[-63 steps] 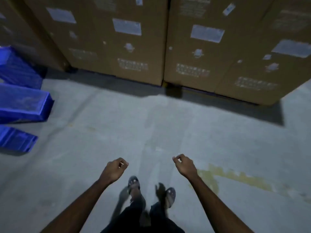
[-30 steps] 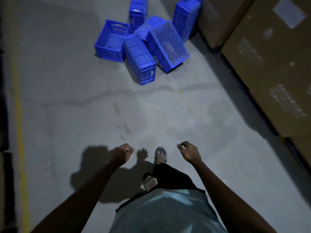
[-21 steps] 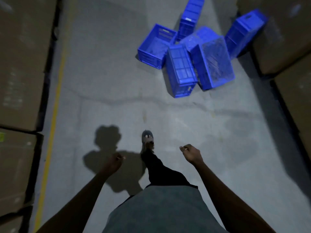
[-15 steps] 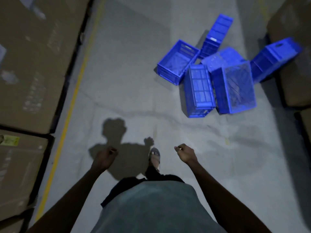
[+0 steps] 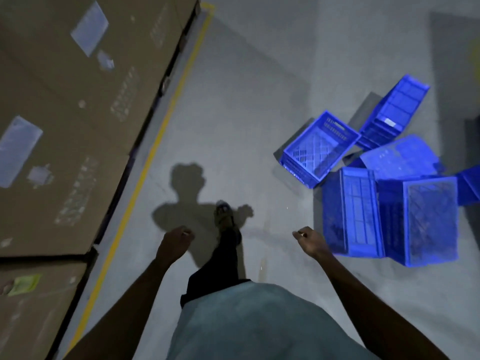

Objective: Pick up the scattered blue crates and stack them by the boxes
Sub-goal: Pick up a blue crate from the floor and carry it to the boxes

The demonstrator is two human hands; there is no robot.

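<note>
Crates lay jumbled on floor toward right edge, none stacked; one upright, others tipped. Right grip near pile, left grip apart; both loosely curled, empty. Step, likely: approach. Next: stoop, take nearest crate's rim two-handed.

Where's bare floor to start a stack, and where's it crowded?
Widest bare patch: grey concrete floor between the yellow painted line along the brown cardboard boxes and the upright open blue plastic crate. More bare floor lower right, below the tipped blue mesh-bottomed crate. Crowded: the crate pile, touching and leaning together.
</note>
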